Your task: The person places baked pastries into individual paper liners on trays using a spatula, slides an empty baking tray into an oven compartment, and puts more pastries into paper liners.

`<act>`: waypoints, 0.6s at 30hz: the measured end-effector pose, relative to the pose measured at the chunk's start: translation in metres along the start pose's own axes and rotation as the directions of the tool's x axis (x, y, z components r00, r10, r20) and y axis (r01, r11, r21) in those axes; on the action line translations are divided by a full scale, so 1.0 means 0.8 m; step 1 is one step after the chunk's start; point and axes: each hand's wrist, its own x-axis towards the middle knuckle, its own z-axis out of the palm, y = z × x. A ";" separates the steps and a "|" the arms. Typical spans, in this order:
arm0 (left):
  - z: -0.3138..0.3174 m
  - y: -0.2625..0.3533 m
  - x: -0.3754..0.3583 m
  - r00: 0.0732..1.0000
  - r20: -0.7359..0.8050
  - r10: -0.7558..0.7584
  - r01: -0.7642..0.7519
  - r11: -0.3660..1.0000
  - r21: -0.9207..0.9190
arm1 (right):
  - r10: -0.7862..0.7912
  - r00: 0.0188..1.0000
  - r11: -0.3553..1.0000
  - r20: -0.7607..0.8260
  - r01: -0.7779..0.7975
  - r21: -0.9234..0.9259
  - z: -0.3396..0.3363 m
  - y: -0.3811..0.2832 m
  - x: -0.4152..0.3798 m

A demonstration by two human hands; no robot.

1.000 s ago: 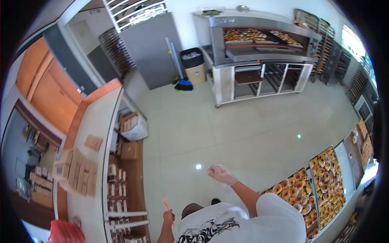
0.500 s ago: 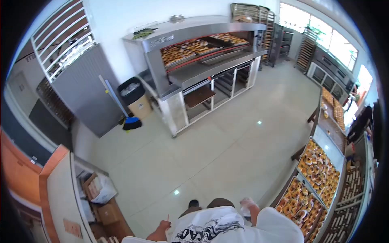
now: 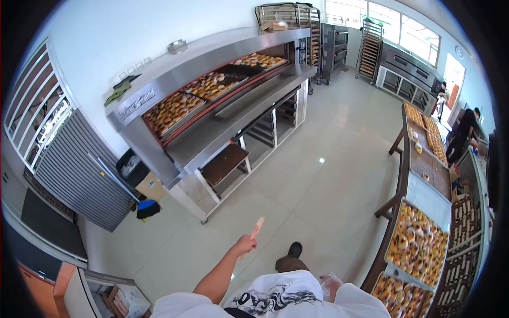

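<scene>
The left hand (image 3: 245, 246) sits just below the middle of the frame, arm stretched forward, fingers closed around a thin orange-pink stick-like tool (image 3: 257, 228). The tool is narrow and flat-looking, pale at its tip, and it points up and to the right out of the fist — tilted, not upright — over the pale tiled floor. What kind of tool it is cannot be told at this size. The right hand (image 3: 331, 282) is at the lower edge, right of centre, close to the white shirt; it wears a clear, crinkled plastic glove, and whether it holds anything is unclear.
</scene>
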 end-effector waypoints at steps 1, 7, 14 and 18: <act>0.005 0.046 0.044 0.999 -0.002 0.052 -0.052 0.999 0.008 | 0.029 0.999 0.994 -0.044 -0.024 0.103 -0.048 0.011 0.009; 0.010 0.375 0.189 0.960 -0.031 0.278 -0.265 0.939 0.220 | 0.254 0.939 0.868 -0.234 -0.114 0.484 -0.250 0.100 0.113; -0.046 0.634 0.344 0.652 -0.163 0.740 -0.725 0.672 0.150 | 0.503 0.834 0.553 -0.225 -0.111 0.826 -0.461 0.123 0.179; -0.101 0.828 0.398 0.564 -0.334 0.756 -0.673 0.654 0.346 | 0.363 0.922 0.776 -0.135 -0.218 0.592 -0.452 0.193 0.280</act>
